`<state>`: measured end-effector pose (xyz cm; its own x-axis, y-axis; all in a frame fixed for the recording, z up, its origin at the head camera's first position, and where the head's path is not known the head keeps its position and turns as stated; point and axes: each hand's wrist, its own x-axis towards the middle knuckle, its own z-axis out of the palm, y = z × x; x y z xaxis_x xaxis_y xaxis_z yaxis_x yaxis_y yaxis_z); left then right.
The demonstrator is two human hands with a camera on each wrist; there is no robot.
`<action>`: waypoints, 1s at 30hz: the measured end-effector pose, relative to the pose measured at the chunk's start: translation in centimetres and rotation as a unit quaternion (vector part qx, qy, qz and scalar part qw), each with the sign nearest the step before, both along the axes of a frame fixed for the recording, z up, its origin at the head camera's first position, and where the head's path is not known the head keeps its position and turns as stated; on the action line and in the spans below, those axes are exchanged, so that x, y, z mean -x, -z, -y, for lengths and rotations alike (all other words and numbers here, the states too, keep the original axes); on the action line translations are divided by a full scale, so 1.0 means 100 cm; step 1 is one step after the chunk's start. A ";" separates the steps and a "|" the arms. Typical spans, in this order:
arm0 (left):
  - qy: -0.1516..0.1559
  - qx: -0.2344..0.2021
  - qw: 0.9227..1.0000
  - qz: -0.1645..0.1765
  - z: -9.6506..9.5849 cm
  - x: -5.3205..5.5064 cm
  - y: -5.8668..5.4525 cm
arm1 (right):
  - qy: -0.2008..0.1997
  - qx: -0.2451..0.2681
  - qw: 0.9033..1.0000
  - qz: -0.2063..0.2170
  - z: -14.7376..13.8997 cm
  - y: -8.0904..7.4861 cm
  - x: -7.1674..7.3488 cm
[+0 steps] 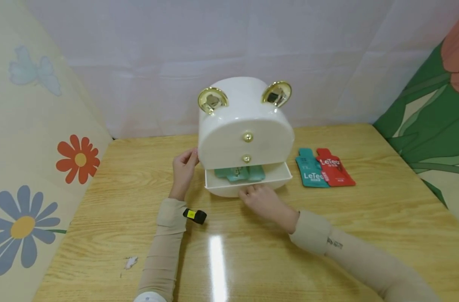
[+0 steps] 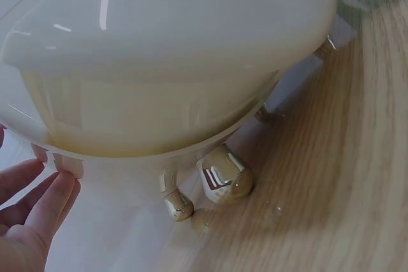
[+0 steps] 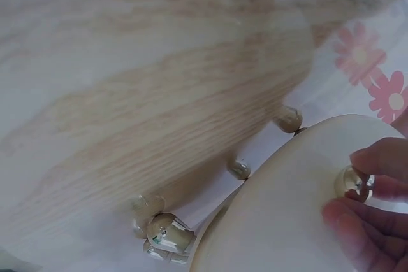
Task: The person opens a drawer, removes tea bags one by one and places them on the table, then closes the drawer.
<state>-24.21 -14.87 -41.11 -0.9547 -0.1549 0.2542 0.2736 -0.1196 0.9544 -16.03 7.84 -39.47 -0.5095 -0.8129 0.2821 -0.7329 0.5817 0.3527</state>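
A white storage box (image 1: 225, 144) with gold round ears stands on the table. Its bottom drawer (image 1: 222, 191) is pulled out, and green pouches (image 1: 238, 173) lie inside. With its fingertips, my left hand (image 1: 183, 172) touches the left side of the box; the fingers look mostly straight in the left wrist view. My right hand (image 1: 265, 201) is at the drawer's front. In the right wrist view, the thumb and fingers pinch the gold knob (image 3: 352, 184) of that drawer. Two more gold knobs (image 1: 247, 136) sit on the closed fronts above.
Right of the box, a teal pouch (image 1: 312, 172) and a red pouch (image 1: 335, 167) lie partly overlapped on the wooden table (image 1: 252, 260). Gold feet (image 2: 226, 173) support the box. A pale curtain (image 1: 150, 84) hangs behind, with flower-printed panels (image 1: 22, 159) at both sides.
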 end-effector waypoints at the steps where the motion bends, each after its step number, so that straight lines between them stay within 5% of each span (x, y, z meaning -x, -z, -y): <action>1: 0.000 -0.001 1.000 0.000 0.000 0.000 0.000 | 0.002 -0.004 1.000 0.006 0.000 -0.001 -0.001; 7: 0.000 -0.006 1.000 -0.003 -0.001 0.000 0.000 | 0.014 -0.017 0.999 0.034 -0.002 -0.005 -0.009; 16: 0.001 -0.006 1.000 -0.002 0.000 -0.002 -0.001 | 0.000 -0.023 1.000 0.001 -0.004 -0.003 -0.017; 30: 0.001 -0.004 1.000 0.001 0.000 -0.002 -0.001 | 0.002 -0.015 1.000 0.013 -0.006 -0.003 -0.030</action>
